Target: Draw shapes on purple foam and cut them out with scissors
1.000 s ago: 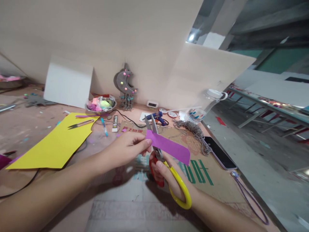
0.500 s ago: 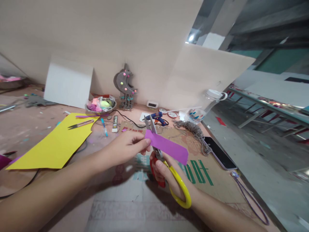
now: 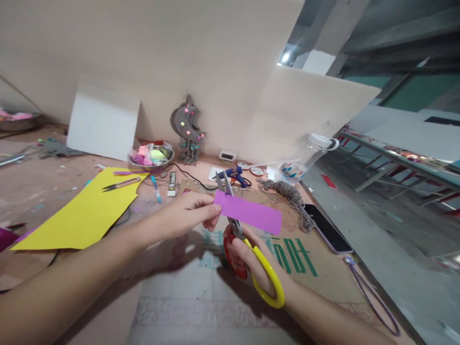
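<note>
1. Pinching the left end of a purple paper strip [image 3: 251, 215] between thumb and fingertips [image 3: 211, 214], the left hand [image 3: 187, 213] is clamped on it, holding it in the air above a printed cardboard sheet [image 3: 309, 268].
2. The right hand [image 3: 247, 261] is closed through the yellow and red loops of the scissors [image 3: 236, 229]; the blades stand slightly apart, tips pointing up and away.
3. Hazard, judged: the blades cross the strip just beside the left fingertips; a pinch creeping rightward puts a finger in the cut.
4. Hazard, judged: the strip is held at one end only; its long free part may droop or twist, so a cut runs askew.
5. Position: the strip runs nearly level from the pinch to the right; blade tips show above its top edge, the pivot below its lower edge; whether it sits between the blades or before them cannot be told; the right hand lies below, apart from the paper.
6. Beyond: a glue gun [image 3: 235, 175]; twine [image 3: 293, 196]; a phone [image 3: 328, 230].
</note>
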Demonstrator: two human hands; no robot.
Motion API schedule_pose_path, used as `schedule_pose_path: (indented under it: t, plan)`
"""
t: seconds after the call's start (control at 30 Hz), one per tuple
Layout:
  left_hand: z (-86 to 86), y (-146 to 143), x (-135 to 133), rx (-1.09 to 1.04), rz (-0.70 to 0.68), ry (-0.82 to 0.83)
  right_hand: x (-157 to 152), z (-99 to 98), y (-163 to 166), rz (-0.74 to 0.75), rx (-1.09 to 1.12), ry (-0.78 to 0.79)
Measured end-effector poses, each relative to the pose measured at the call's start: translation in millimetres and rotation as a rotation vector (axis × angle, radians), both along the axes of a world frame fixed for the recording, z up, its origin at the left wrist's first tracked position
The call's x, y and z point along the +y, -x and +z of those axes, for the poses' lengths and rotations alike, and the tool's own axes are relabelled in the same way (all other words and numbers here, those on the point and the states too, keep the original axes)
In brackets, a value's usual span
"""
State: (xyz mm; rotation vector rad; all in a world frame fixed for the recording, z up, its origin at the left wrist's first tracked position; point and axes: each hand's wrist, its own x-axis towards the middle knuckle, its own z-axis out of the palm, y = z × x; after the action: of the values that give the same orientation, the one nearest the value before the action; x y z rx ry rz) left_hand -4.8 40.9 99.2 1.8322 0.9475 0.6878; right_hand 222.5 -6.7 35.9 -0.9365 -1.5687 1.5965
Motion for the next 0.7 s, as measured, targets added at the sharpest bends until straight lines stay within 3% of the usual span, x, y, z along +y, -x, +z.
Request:
schedule_pose_path:
  t: [0.2,0.4,0.7]
  plan:
    - [-4.6,-0.6,4.0,-0.082,0.003,0.038,0.4,-7.5,-1.7,0.051,-0.006,-0.024]
    - [-3.1,-4.5,-0.8,0.001,0.027,-0.011,0.7,-2.4,-1.3,0.059,-0.069,-0.128]
    - [-0.2,-4.8,-1.5,0.031,0.018,-0.023,-0.6,-6.2,-1.6,0.027,-0.100,-0.164]
